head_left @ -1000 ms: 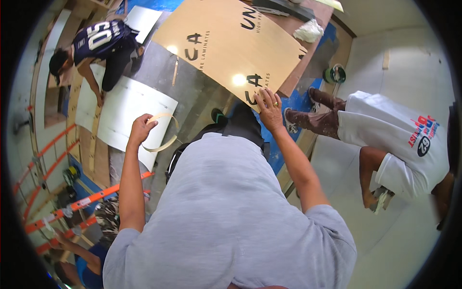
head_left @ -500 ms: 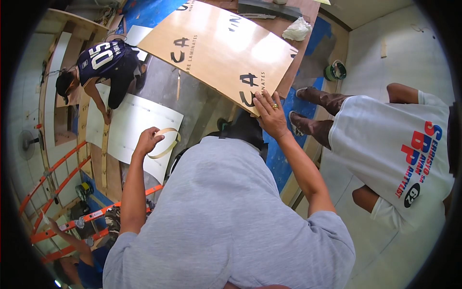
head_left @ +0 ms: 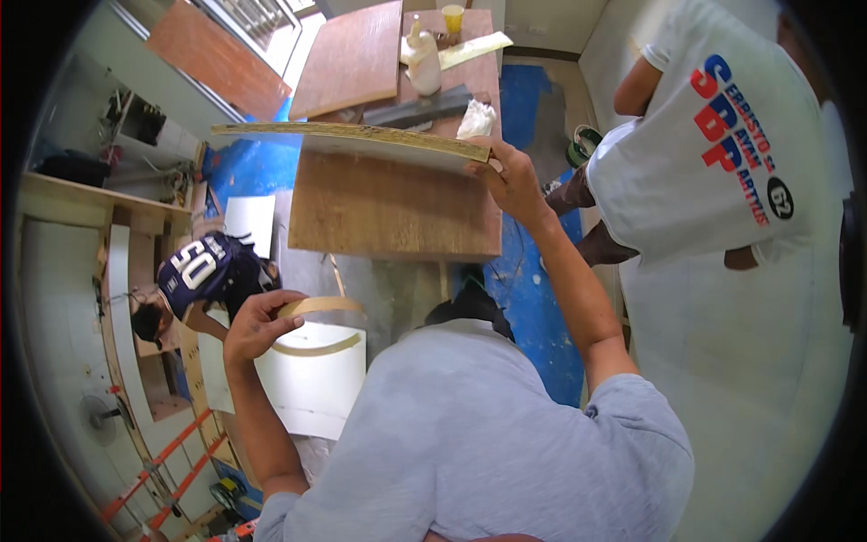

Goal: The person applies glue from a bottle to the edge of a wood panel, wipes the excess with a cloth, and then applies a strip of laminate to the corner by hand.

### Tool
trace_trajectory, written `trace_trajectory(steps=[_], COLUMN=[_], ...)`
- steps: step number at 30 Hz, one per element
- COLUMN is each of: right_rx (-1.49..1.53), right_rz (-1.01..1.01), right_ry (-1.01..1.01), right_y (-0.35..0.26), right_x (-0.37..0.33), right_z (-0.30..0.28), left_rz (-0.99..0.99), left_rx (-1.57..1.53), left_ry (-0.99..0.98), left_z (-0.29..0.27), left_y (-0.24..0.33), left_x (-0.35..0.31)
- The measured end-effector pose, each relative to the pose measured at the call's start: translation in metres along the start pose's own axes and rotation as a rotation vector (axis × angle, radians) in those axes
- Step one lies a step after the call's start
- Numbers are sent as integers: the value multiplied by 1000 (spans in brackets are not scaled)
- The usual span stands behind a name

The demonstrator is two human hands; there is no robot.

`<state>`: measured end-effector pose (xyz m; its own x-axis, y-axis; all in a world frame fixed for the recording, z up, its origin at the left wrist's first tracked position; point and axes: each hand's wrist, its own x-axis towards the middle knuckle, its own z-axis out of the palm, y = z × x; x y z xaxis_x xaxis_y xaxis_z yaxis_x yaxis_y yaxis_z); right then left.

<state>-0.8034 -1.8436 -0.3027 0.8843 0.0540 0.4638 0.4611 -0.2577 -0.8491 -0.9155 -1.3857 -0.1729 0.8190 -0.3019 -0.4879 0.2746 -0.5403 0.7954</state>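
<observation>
My right hand (head_left: 508,181) grips the right end of a laminate-faced board (head_left: 352,135), its fingers wrapped round the corner. The board is tilted up, so its long raw edge faces me; its printed face is out of sight. Below it lies the brown wooden tabletop (head_left: 388,212). At the left, my left hand (head_left: 260,327) is closed on a thin tan strip (head_left: 321,305) that curls in a loop, apart from the board. I cannot make out the strip's material.
On the table's far part are a white bottle (head_left: 423,61), a yellow cup (head_left: 452,17), a plywood piece (head_left: 350,59) and crumpled white material (head_left: 477,119). A co-worker (head_left: 212,275) bends at the left; another person (head_left: 713,135) stands at right. An orange ladder (head_left: 172,461) is lower left.
The board has gone from showing its printed face to standing edge-on, my right hand now round its end. My left hand, with the strip, is lower in the picture. The view has shifted.
</observation>
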Motion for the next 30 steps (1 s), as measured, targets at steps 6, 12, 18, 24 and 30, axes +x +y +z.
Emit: trace_trajectory(steps=[6,12,18,24,30], right_rx=[141,351,569,720,552], right_rz=[38,-8,-139,-93,-46], right_ry=[233,296,415,513,725], right_y=[10,21,33,26,18], right_x=[48,63,59,54,59], right_z=[-9,1,28,35,51], left_rz=[455,590,654,533,455], left_rx=[-14,-211,-412,-325,-290], left_ry=[-188,-124,-268,-251,-346], left_z=[-16,-7,-8,-12,-25], left_y=[129,158,170,194,198], left_x=[83,195,253,266,280])
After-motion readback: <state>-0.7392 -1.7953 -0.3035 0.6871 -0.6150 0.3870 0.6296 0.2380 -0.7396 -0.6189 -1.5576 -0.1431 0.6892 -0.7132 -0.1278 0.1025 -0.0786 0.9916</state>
